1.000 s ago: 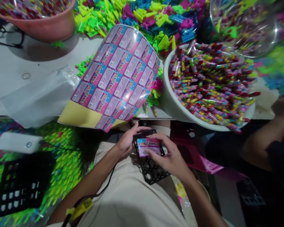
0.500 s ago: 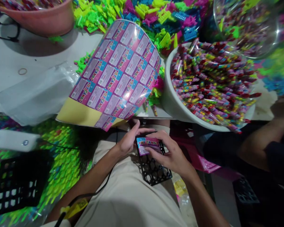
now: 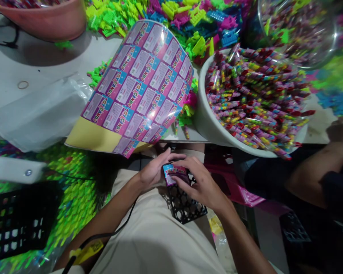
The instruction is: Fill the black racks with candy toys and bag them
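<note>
A black lattice plastic basket (image 3: 185,209) rests on my lap. On its far part lies a pink, purple and blue "Toy Candy" label sticker (image 3: 169,177). My left hand (image 3: 154,170) curls round the basket's far left edge, thumb raised; its fingertips are partly hidden behind the basket. With thumb and fingers bent over the label, my right hand (image 3: 198,183) holds it against the basket and covers its right side. Propped at the table edge in front of me is a curved sheet of the same labels (image 3: 140,85), its bare yellow backing showing at the lower left.
A white tub (image 3: 202,110) of wrapped candy tubes stands at the right, below a clear bowl (image 3: 300,34). Colourful plastic toys (image 3: 194,17) are heaped behind. Left are a plastic bag (image 3: 42,110), a white power bank (image 3: 15,169) and another black basket (image 3: 23,220). A person's arm (image 3: 317,171) is at right.
The label and my right hand have shifted slightly left. My left hand has moved a little left too, while the basket stays on my lap.
</note>
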The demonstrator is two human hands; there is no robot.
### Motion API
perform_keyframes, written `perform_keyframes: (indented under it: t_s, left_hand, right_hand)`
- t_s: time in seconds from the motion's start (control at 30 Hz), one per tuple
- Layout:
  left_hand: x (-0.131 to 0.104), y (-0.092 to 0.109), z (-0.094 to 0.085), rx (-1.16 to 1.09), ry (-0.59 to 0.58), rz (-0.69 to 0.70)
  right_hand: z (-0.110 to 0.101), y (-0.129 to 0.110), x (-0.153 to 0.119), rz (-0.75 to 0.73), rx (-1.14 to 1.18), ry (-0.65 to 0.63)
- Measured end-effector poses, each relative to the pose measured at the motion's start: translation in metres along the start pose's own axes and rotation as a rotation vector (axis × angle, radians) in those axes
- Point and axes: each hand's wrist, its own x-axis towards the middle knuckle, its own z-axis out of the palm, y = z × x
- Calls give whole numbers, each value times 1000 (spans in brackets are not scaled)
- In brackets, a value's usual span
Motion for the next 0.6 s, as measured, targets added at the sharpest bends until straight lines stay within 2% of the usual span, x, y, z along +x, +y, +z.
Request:
perform_keyframes:
  t_s: [0.23,0.4,0.5,0.6]
  left_hand:
    - [-10,3,-21,92,-235,7]
    - [-10,0,-27,206,-241,28]
    - [-14,2,-24,271,-200,4]
    - [-18,8,-18,338,-232,11]
  right_hand:
    - [-9,-7,-1,8,-139,-51]
    - [-10,-21,-3,122,-452,-81]
    - [-9,-19,-6,211,-573,71]
    - [-10,-9,-8,353,-467,214]
